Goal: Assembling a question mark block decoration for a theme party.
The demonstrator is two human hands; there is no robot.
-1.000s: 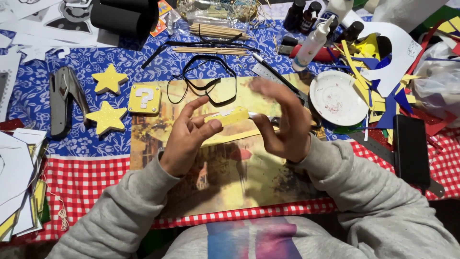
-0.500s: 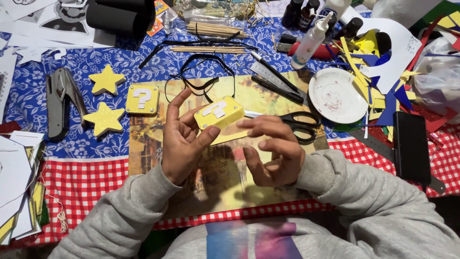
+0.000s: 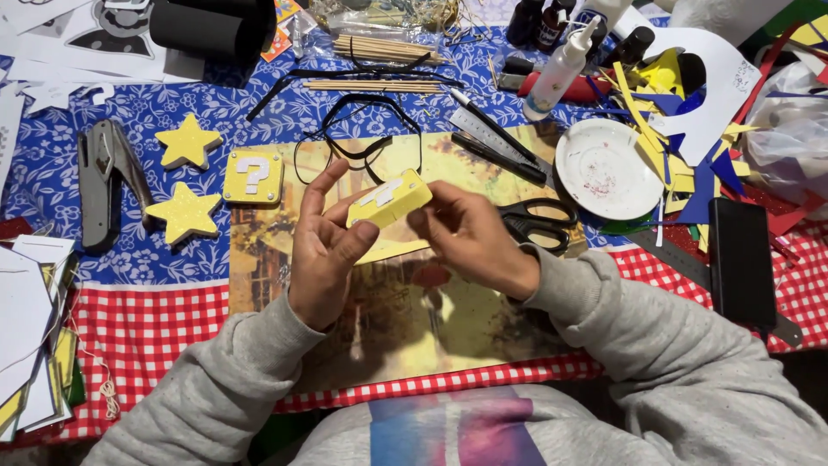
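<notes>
Item: small yellow foam block with a white question-mark shape on its face point(image 3: 389, 198). Location: held in the air above the yellow-brown printed paper sheet point(image 3: 405, 328) that covers the middle of the table, between both hands, tilted with one end higher.

Left hand point(image 3: 323, 250): thumb and fingers pinch the lower left end of the block; index finger raised straight and free.

Right hand point(image 3: 470, 237): fingertips press against the block's right end, the rest of the fingers curled in behind; how firmly it clamps cannot be told.

Nearby, on the table: a second yellow square foam block with a white question mark point(image 3: 253, 177), lying flat; two yellow glittered foam stars point(image 3: 185, 177) just beside it; a looped black cord point(image 3: 362, 138) behind the hands; black-handled scissors point(image 3: 535, 224) close by the right wrist; a white round plate with reddish specks point(image 3: 608, 168); a white squeeze bottle point(image 3: 561, 60) lying tilted; a heap of yellow and blue paper scraps point(image 3: 673, 155).

Risks, as judged:
- The white cut-out may shift or peel if the fingertips rub across the face.
- Soft foam may dent under hard pinching.
- A slip would drop the block onto the sheet, near the scissors.
- The right sleeve hangs close to the scissors and could drag them.
</notes>
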